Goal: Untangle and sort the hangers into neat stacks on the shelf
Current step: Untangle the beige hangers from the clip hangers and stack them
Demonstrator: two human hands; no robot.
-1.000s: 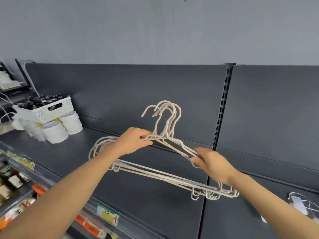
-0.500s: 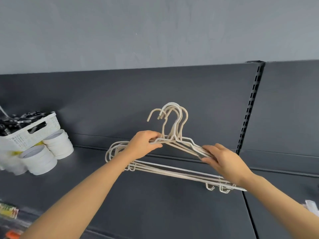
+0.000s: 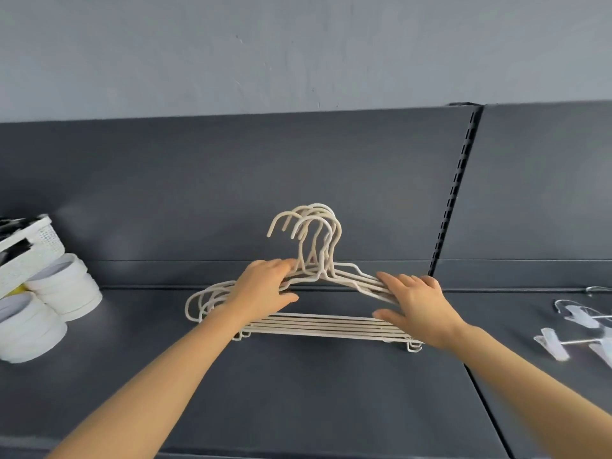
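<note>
The dark grey shelf (image 3: pixel 298 392) runs the full width of the head view. Its back panel (image 3: pixel 198 193) rises behind to a top edge under the pale wall (image 3: pixel 298 44). A slotted upright (image 3: pixel 454 193) splits that panel right of centre, and a seam (image 3: pixel 486 409) runs from its foot forward across the shelf. The cream hangers (image 3: pixel 318 324) sit as one bundle mid-shelf, close to the back panel, with their hooks (image 3: pixel 314 223) upright and bunched together. Their bottom bars are level and low over the shelf; whether they touch it I cannot tell. Bare shelf lies in front of them, and also to either side. Both forearms reach up from the lower corners. The left hand (image 3: pixel 265 289) grips the bundle's left shoulder, its fingers curled over the wires and its thumb beneath. The right hand (image 3: pixel 414 299) holds the right shoulder, with its fingers laid over the wires and its thumb spread below them. At the far left, well apart from the hangers, a white perforated basket (image 3: pixel 29 256) holds dark items too cut off to name. It rests on stacked white round tubs (image 3: pixel 63 286). At the far right, beyond the seam, translucent clip hangers (image 3: pixel 576 329) lie flat on the shelf.
</note>
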